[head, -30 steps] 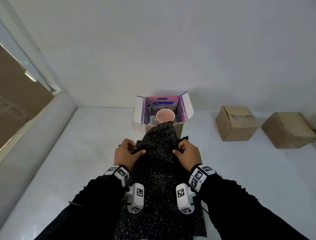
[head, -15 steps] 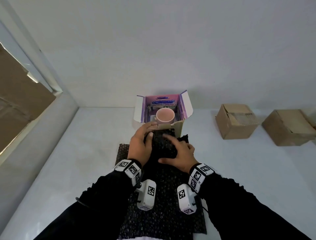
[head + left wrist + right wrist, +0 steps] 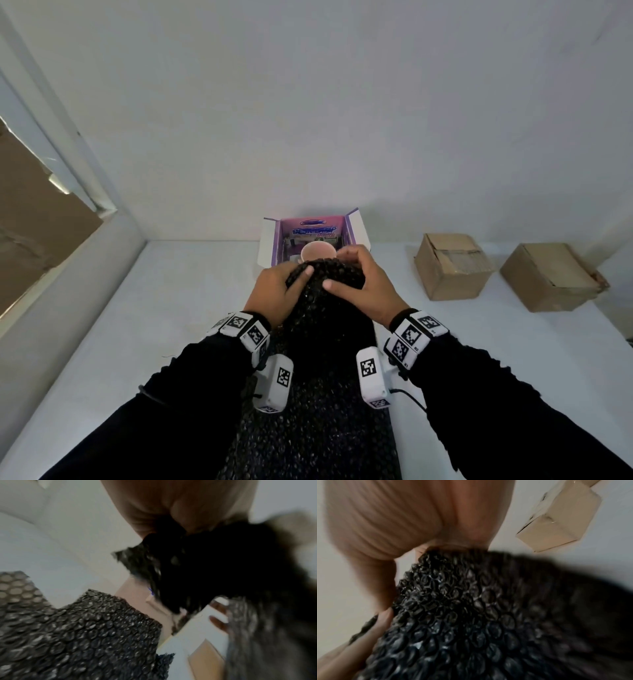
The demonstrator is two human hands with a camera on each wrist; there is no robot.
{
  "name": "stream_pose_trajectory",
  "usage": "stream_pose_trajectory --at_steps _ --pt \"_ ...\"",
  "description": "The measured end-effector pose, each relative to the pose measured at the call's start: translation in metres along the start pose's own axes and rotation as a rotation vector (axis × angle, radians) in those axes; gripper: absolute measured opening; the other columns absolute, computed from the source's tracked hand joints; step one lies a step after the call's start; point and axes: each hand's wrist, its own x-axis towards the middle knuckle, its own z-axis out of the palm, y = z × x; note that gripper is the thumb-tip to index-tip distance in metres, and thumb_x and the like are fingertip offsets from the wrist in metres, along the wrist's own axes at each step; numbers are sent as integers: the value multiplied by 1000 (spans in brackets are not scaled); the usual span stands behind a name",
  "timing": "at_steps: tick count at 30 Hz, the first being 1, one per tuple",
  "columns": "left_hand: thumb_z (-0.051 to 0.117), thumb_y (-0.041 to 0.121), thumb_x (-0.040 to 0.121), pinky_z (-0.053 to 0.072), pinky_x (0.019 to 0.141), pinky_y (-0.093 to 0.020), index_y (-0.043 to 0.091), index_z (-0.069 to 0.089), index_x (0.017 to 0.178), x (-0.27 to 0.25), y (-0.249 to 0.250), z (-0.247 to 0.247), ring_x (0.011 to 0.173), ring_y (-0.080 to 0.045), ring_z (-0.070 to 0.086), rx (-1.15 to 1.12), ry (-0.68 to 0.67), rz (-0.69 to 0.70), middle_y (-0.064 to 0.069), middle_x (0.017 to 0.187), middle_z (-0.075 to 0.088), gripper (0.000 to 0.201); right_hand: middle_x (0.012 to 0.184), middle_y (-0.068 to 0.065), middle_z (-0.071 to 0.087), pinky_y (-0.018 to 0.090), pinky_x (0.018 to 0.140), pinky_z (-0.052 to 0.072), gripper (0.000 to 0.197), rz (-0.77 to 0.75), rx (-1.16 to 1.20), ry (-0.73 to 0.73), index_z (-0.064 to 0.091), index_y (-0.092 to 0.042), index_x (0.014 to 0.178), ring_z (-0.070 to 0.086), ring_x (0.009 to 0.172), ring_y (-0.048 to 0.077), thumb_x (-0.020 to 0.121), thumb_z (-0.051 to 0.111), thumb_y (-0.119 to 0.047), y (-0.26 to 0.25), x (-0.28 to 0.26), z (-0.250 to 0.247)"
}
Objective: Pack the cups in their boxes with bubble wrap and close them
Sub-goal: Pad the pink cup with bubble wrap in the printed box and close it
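Observation:
A long sheet of black bubble wrap [image 3: 325, 342] runs from the table's near edge up to a bunched far end. My left hand [image 3: 277, 291] and right hand [image 3: 359, 284] both grip that bunched end, lifted just in front of the open purple box [image 3: 356, 226]. A pink cup [image 3: 317, 251] stands upright inside the box, its rim partly hidden by the wrap and my right fingers. The wrist views are blurred; bubble wrap [image 3: 462, 608] sits under my right palm, and bubble wrap [image 3: 77, 635] trails below my left hand.
Two brown cardboard boxes stand on the white table [image 3: 171, 325] at the right: a nearer box [image 3: 452, 267] and a further one [image 3: 551, 277]. A wall runs close behind the purple box. A window ledge [image 3: 68, 274] borders the left side.
My hands pressed the wrap's far end flat half a second ago; now both have gathered it and raised it closer to the cup and the box opening.

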Motion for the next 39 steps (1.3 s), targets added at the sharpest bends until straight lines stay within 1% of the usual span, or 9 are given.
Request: stream_pose_trajectory --at_steps 3,6,11,16,20,27,30,35,39 --pt "47 31 96 43 72 -18 21 54 116 14 3 -4 80 -5 61 -88 32 -39 9 97 66 23 128 -12 48 20 102 40 83 -61 53 -101 36 -31 132 47 123 4 66 87 -25 -4 8 -5" --pt "52 17 97 39 74 -13 25 58 107 28 7 -3 82 8 57 -195 134 -74 20 99 63 15 123 -12 54 23 101 39 53 -132 -59 -128 52 -21 121 52 116 3 75 73 -5 1 24 -4" --pt "86 45 60 47 87 -12 30 62 109 47 1 0 99 4 60 -267 0 -138 14 108 64 57 113 -5 64 36 102 44 37 -30 19 95 59 -22 110 59 109 11 83 57 3 1 60 -7" --pt "75 38 79 53 84 -27 23 68 103 82 -13 3 89 -7 66 -160 6 -157 9 94 70 29 126 7 54 36 94 50 57 203 459 -49 49 -31 125 55 111 19 73 64 -14 -2 93 -11" --pt "63 51 79 49 87 -24 20 71 107 108 -23 4 95 -12 66 -103 -18 -189 2 102 72 43 133 2 49 38 105 44 70 113 107 -201 50 -33 128 50 123 16 66 82 -21 17 120 -16" --pt "72 3 72 40 67 -6 22 54 109 132 -49 -1 83 3 59 -99 32 -151 3 110 59 45 99 -3 60 21 74 43 50 -82 -236 -20 47 -22 115 60 87 14 76 65 4 26 165 -8" --pt "62 -6 68 42 81 -16 23 56 114 142 -60 1 92 -8 57 77 30 -56 2 109 58 54 99 1 48 29 76 38 50 -114 -512 78 52 -29 114 48 90 23 76 55 5 27 180 5" --pt "60 -3 71 52 64 -41 8 67 92 144 -83 16 78 -33 61 394 -96 -10 -8 109 58 25 89 3 56 40 66 45 29 -407 -876 37 67 -15 87 48 89 32 65 62 4 43 190 19" --pt "66 13 73 50 67 -41 13 73 84 135 -91 28 94 -31 55 626 -161 34 -3 103 64 13 106 12 46 36 61 44 16 -219 -978 -177 62 -11 101 50 94 30 86 58 -14 59 187 24"
